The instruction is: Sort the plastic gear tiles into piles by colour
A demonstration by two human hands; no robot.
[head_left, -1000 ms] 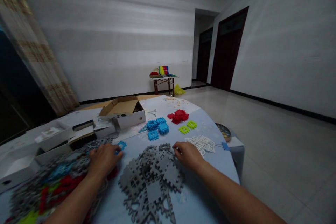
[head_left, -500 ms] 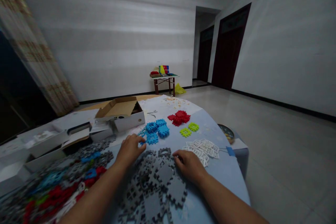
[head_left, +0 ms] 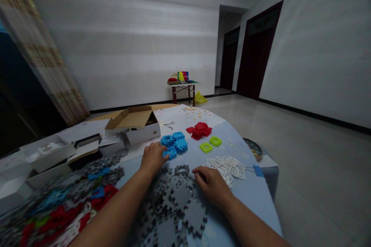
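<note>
My left hand [head_left: 153, 158] is at the near left edge of a pile of blue toothed plastic building pieces [head_left: 180, 144]. Its fingers bend down against the pile, with the thumb apart; I see no piece lifted in it. Loosely curled, my right hand [head_left: 213, 183] rests on the table, and no held thing shows in it. Between my arms lies a heap of grey toothed pieces [head_left: 182, 195], some square and flat, one ring-shaped. White lattice pieces [head_left: 228, 168] lie just beyond my right hand.
Red pieces [head_left: 199, 130] and two lime-green pieces [head_left: 206, 147] lie past the blue pile. A cardboard box [head_left: 143, 134] and white trays [head_left: 55, 152] stand at left, behind mixed coloured pieces [head_left: 63, 216]. Scissors [head_left: 168, 124] lie farther back. The round table's edge curves on the right.
My left hand has moved right and slightly forward, up against the blue pieces, which now sit closer together. My right hand stays beside the grey heap. The view has shifted slightly.
</note>
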